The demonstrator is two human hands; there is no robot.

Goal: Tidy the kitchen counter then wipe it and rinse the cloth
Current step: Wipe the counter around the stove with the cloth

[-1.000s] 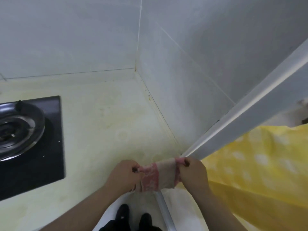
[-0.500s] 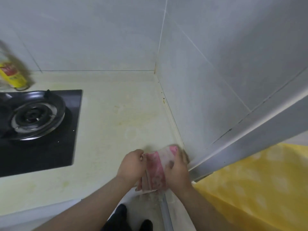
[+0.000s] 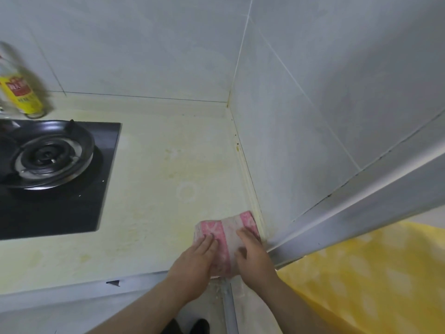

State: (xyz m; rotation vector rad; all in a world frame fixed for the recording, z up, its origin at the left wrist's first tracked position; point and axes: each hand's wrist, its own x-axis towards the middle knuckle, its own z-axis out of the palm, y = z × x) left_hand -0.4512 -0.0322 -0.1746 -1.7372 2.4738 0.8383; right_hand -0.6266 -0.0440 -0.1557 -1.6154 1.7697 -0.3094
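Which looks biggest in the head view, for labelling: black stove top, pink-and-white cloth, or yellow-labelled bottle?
1. black stove top, cut off at the left edge
2. pink-and-white cloth, partly under both hands
3. yellow-labelled bottle, farther away and blurred, so this last ranking is unsure

woven cloth [image 3: 226,233], glossy hob [image 3: 60,208], stained counter [image 3: 168,165]
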